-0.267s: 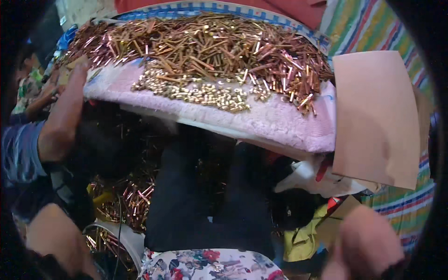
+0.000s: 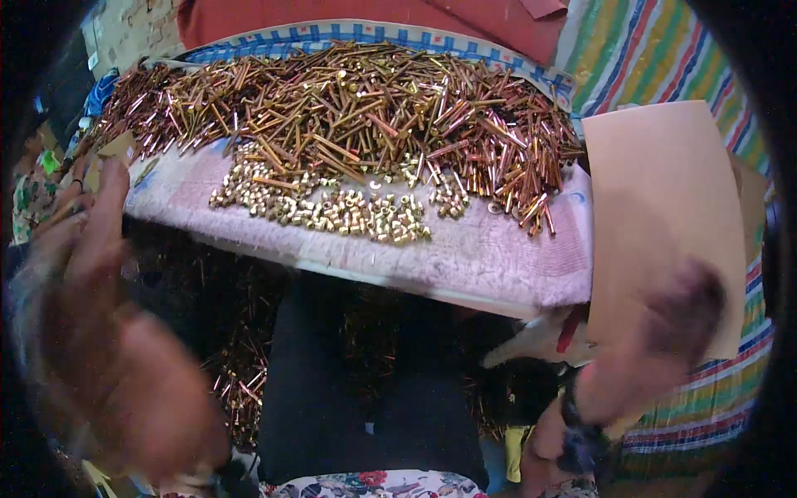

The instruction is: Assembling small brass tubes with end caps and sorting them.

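My left hand (image 2: 162, 394) is raised at the lower left, smeared by motion; whether it holds anything is hidden by the blur. At the right, my right hand (image 2: 677, 319) reaches over a brown cardboard sheet (image 2: 664, 183), its fingers blurred too. I cannot tell whether it touches the sheet. Before me, a padded pinkish cloth (image 2: 498, 249) covers the work surface. Along its back lies a big heap of long copper-coloured metal bolts (image 2: 357, 100). Closer to me, small brass-coloured metal sleeves (image 2: 365, 214) are spread in a loose pile.
Close on the left, a co-worker's forearm (image 2: 104, 207) reaches up to the end of the heap. More metal pieces (image 2: 241, 390) lie low, beside my dark-clothed legs (image 2: 303, 390). Striped sheeting (image 2: 697, 432) covers the right side, and a red cloth (image 2: 365, 21) hangs behind.
My right hand has moved up from the lower right to over the cardboard. My left hand has moved up and right. The work surface sits slightly lower in view.
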A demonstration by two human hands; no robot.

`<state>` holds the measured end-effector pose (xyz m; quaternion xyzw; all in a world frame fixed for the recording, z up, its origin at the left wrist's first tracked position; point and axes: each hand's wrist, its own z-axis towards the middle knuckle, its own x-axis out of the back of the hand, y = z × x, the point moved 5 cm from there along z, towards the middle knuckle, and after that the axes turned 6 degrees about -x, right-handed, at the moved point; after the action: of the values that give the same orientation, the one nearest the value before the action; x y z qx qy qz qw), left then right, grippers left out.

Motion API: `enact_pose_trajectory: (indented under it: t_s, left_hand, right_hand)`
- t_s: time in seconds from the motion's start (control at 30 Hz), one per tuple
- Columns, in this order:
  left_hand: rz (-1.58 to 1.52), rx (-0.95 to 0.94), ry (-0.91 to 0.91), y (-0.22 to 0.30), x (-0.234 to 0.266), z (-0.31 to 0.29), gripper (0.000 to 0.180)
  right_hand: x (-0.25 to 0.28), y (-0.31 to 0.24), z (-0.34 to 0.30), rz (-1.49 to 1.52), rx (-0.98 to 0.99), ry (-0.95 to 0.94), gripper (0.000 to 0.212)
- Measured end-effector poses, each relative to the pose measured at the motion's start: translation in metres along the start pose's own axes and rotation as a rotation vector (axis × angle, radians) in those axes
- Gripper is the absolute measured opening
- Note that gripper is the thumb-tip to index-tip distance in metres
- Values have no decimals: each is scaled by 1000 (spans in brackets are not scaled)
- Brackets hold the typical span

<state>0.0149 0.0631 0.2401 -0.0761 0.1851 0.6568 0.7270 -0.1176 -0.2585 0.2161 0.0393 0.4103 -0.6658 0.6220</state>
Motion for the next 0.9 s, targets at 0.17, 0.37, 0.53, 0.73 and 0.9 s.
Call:
enact_pose_trajectory:
  t_s: [0.17,0.37,0.53,0.73,0.9]
  left_hand:
    - [571,418,-921,-167,-25,-161,22]
    - [911,368,-1203,-216,-52,-219,44]
    - [932,346,-1210,-220,-52,-222,45]
    - [905,353,-1155,-219,-51,-219,46]
    - [569,159,-932,-193,-38,-214,42]
  right_hand:
    - [35,218,28,-1213,-214,-393,14]
    - [53,334,70,-1840,-416,-446,23]
    - [62,363,75,-1966,-654,-427,27]
    - [86,316,83,-1568,-673,-491,29]
    - [52,264,17,-1156,-550,-599,10]
